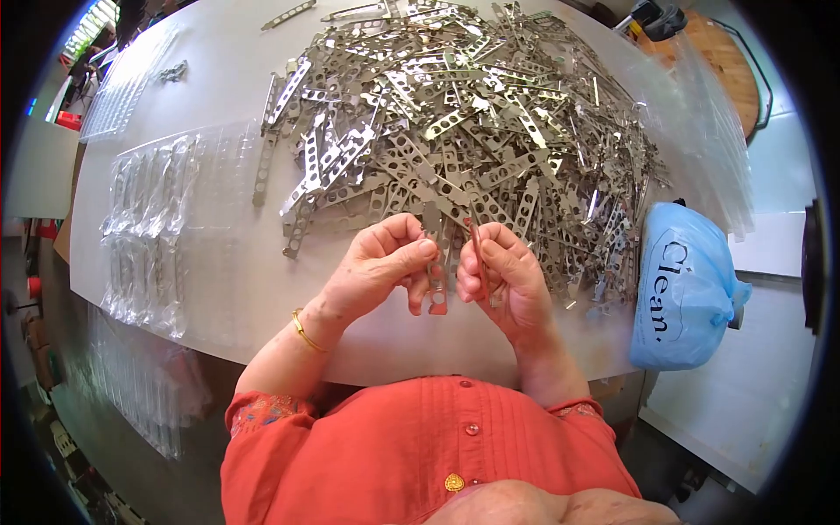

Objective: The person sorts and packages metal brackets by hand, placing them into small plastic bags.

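Note:
My left hand (pixel 372 267) is closed, thumb against fingers, on a flat perforated metal strip (pixel 437 300) held upright with its holed face towards me. Close beside it, my right hand (pixel 516 276) pinches a second metal strip (pixel 478 254), turned nearly edge-on and looking reddish. The two strips are a small gap apart. Just beyond both hands spreads a large heap of similar shiny metal strips (pixel 490 96), many with a row of round holes. Fingers cover the middle of each held strip.
On the left of the white table (pixel 219 341) lies a clear plastic tray (pixel 223 175) with wrapped strips in it. Another clear tray (pixel 131 83) is behind it. A blue plastic bag (pixel 682 289) marked "Clean." sits at the right edge. Clear sheets (pixel 709 131) lie beyond it.

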Demonstrator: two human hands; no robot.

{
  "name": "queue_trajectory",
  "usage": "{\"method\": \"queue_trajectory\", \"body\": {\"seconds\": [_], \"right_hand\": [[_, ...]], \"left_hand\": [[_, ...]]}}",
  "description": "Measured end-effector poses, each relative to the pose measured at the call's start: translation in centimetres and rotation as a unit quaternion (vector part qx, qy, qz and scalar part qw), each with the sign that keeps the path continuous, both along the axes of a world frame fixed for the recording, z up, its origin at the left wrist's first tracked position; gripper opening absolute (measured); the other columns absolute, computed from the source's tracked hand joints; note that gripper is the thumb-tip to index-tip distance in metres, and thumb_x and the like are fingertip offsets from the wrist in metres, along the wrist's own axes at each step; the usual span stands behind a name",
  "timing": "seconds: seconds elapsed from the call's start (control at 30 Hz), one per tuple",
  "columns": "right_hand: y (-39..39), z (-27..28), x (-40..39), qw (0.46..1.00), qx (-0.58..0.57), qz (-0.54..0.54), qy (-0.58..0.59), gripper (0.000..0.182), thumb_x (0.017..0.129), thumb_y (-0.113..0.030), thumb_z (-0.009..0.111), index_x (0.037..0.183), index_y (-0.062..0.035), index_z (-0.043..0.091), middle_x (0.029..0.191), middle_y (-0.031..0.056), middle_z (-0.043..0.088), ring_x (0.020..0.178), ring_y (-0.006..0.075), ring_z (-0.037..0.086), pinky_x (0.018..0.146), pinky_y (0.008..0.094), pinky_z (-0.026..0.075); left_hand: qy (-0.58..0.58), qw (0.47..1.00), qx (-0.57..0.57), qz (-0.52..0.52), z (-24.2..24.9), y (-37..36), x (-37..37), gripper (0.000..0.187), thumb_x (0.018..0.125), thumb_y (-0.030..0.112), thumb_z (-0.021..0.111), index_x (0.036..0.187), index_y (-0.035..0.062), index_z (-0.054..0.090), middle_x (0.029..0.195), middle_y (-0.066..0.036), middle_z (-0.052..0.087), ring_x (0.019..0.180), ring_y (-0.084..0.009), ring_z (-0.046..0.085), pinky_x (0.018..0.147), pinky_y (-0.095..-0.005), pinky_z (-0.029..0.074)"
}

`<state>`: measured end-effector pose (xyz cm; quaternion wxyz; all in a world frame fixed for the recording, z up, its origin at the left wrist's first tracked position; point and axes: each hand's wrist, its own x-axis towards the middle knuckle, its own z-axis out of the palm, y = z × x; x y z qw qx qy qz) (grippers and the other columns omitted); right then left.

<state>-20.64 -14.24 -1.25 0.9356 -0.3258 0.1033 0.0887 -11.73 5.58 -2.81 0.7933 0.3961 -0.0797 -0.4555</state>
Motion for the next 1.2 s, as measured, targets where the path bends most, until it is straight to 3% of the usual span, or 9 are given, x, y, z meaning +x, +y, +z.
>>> {"method": "queue_trajectory", "body": {"seconds": [0.03,0.27,0.43,0.57,0.73,0.93,1.2], "right_hand": [[0.1,0.1,0.0,1.0,-0.025,0.001,0.015,0.01,0.103,-0.016,0.056,0.105,-0.006,0.057,0.091,0.0056,0.064,0.081,0.0142,0.065,0.07,0.0294,0.054],[1.0,-0.1,-0.3,0.992,-0.102,-0.05,0.058,0.01,0.101,-0.016,0.062,0.103,-0.0073,0.058,0.088,0.0006,0.064,0.077,0.0076,0.058,0.069,0.0226,0.048],[1.4,0.8,-0.5,0.967,-0.25,-0.04,0.017,0.011,0.1,-0.016,0.064,0.102,-0.0067,0.058,0.086,-0.001,0.063,0.071,0.0048,0.054,0.064,0.0211,0.046],[1.8,0.2,-0.5,0.969,-0.242,-0.056,-0.001,0.01,0.1,-0.015,0.064,0.102,-0.0062,0.059,0.086,-0.0005,0.064,0.072,0.0049,0.056,0.065,0.0206,0.047],[1.6,-0.1,-0.6,0.949,-0.311,-0.034,-0.03,0.01,0.099,-0.009,0.064,0.104,-0.0042,0.057,0.09,0.0019,0.066,0.079,0.0074,0.063,0.07,0.0224,0.053],[1.9,0.3,-0.5,0.958,-0.284,-0.019,-0.036,0.012,0.099,-0.009,0.064,0.104,-0.0024,0.056,0.089,0.0034,0.067,0.079,0.0085,0.065,0.07,0.0253,0.055],[1.5,-0.1,-0.7,0.945,-0.327,-0.005,-0.029,0.014,0.097,-0.013,0.068,0.1,-0.005,0.058,0.085,0.001,0.066,0.073,0.0059,0.061,0.064,0.0219,0.052]], "left_hand": [[0.001,1.0,0.002,0.002,0.0,0.0,-0.1,0.016,0.102,0.019,0.06,0.099,0.0038,0.054,0.087,-0.009,0.067,0.055,-0.0131,0.063,0.048,-0.0267,0.054],[-0.076,0.996,0.05,0.012,0.6,-0.4,-0.7,0.017,0.103,0.018,0.058,0.099,0.0022,0.053,0.088,-0.01,0.068,0.059,-0.0146,0.066,0.051,-0.0266,0.054],[-0.08,0.996,0.038,0.019,0.3,-0.5,-0.8,0.017,0.103,0.018,0.059,0.098,0.002,0.053,0.089,-0.012,0.068,0.059,-0.0158,0.067,0.051,-0.0282,0.056],[-0.054,0.998,0.027,0.009,0.4,-0.3,-0.8,0.019,0.102,0.02,0.062,0.101,0.0022,0.055,0.086,-0.009,0.068,0.062,-0.0146,0.066,0.055,-0.0279,0.055],[-0.061,0.998,0.022,-0.004,-0.2,-0.1,-0.6,0.018,0.101,0.019,0.063,0.1,0.0019,0.056,0.084,-0.008,0.068,0.063,-0.0143,0.066,0.056,-0.0287,0.055],[-0.057,0.998,0.01,-0.003,-0.5,-0.2,-0.5,0.016,0.097,0.016,0.068,0.095,0.003,0.059,0.082,-0.006,0.067,0.064,-0.0147,0.066,0.056,-0.0269,0.055],[-0.057,0.998,-0.01,-0.001,-0.2,-0.2,-0.6,0.015,0.094,0.016,0.072,0.092,0.0047,0.062,0.089,-0.001,0.065,0.081,-0.0113,0.064,0.075,-0.0288,0.054]]}}
